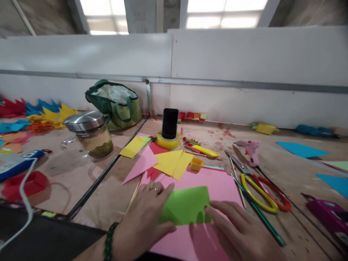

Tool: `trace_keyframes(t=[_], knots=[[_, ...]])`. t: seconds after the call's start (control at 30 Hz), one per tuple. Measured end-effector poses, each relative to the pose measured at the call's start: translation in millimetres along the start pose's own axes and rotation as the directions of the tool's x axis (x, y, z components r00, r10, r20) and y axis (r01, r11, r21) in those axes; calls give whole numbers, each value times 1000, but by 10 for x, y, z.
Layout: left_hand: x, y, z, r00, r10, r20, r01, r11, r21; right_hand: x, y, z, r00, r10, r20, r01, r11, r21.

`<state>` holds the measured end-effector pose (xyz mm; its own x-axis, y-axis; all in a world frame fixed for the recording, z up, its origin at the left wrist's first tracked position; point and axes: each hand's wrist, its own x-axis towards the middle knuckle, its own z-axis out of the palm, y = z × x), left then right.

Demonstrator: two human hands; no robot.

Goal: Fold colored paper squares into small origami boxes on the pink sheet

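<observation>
A bright green paper piece (187, 206) lies over a pink sheet (217, 181) in front of me. My left hand (145, 215), with a ring and a green bead bracelet, holds the paper's left side, thumb at the lower edge and fingers above. At the right edge, the fingertips of my right hand (239, 226) grip the paper; part of that hand is out of frame. Just beyond are yellow paper pieces (170, 163), a pink paper piece (143, 163) and a small yellow folded box (196, 164).
Right of the sheet lie scissors (258, 192), a green pen (261, 214), a pink glue gun (250, 150) and a purple tool (328, 217). A phone (170, 123) stands in a tape roll (168, 141). Leftward are a glass tea jar (92, 139) and a green bag (116, 105).
</observation>
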<state>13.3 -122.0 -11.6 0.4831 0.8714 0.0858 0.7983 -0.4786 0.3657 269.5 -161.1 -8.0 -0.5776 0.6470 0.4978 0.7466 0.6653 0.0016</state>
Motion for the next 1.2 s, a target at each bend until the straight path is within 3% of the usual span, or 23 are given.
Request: trace_keyframes(t=[0.1,0.2,0.27,0.37,0.47,0.67,0.77,0.9,0.97,1.07,1.2], knots=[[-92,75,65,992,111,-64,-108,993,40,128,-89,8,995,-52,-88,45,995,-86],[-172,119,110,982,155,-108,-153,988,22,214,-154,79,987,-73,-141,67,996,-51],[-208,110,104,973,169,-154,-179,982,-52,243,-175,103,985,-56,-160,59,998,15],[-230,64,48,966,174,-190,-225,930,-292,273,-183,71,989,-57,-136,67,995,70],[-226,39,-17,975,134,-180,-204,861,-466,314,-180,17,981,-118,-156,129,990,59],[-247,93,-86,983,92,-157,-165,815,-556,399,-202,-69,982,-168,-90,172,984,36],[-272,114,-104,985,103,-138,-164,811,-562,403,-206,-125,979,-185,-87,188,982,26],[-303,107,-156,978,59,-199,-154,850,-503,408,-183,-188,979,-186,-80,186,982,-16],[-320,100,-189,984,70,-163,-144,851,-504,428,-177,-209,979,-195,-66,194,981,-13],[-339,105,-218,993,114,-3,-95,813,-575,466,-191,-232,973,-219,-70,218,976,-14],[-320,109,-183,979,132,158,39,637,-770,456,-217,-261,963,-245,-111,236,968,-83]])
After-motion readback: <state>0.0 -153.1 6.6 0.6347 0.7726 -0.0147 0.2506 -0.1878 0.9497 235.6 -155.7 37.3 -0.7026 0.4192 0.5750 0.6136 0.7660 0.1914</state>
